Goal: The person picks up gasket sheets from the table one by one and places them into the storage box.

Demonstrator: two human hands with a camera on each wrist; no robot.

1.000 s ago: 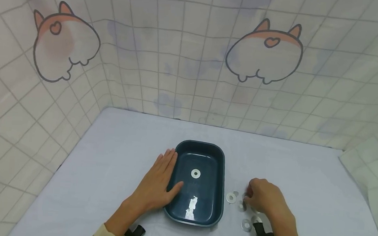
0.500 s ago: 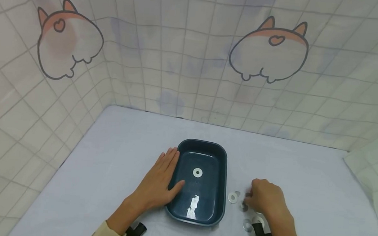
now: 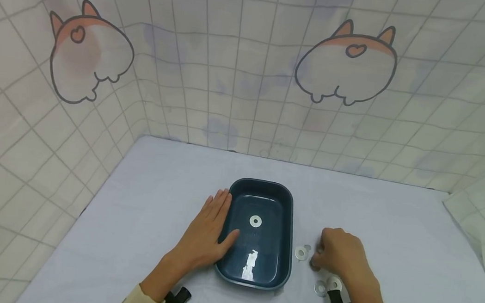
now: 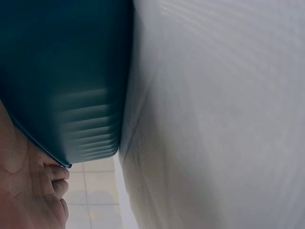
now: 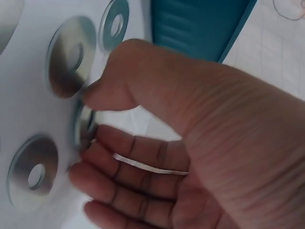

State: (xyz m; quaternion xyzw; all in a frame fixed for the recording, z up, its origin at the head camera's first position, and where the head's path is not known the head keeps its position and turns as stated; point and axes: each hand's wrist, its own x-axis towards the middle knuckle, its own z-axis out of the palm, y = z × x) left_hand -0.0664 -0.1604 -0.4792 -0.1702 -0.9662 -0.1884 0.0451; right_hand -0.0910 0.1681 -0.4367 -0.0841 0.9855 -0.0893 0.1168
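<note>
Washers (image 5: 59, 62) lie beside the blue tray (image 3: 261, 245); the right hand (image 3: 340, 252) pinches one washer (image 5: 84, 125) between thumb and curled fingers; the left hand (image 3: 204, 237), fingers straight, rests against the tray.

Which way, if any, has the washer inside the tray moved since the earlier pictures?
No; judged by the tray, the washer shows no visible shift in any direction.

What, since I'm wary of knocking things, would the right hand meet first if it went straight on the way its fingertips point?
Most likely the washer right by the thumb and index finger of the right hand; whether they already touch it is hard to judge.
</note>
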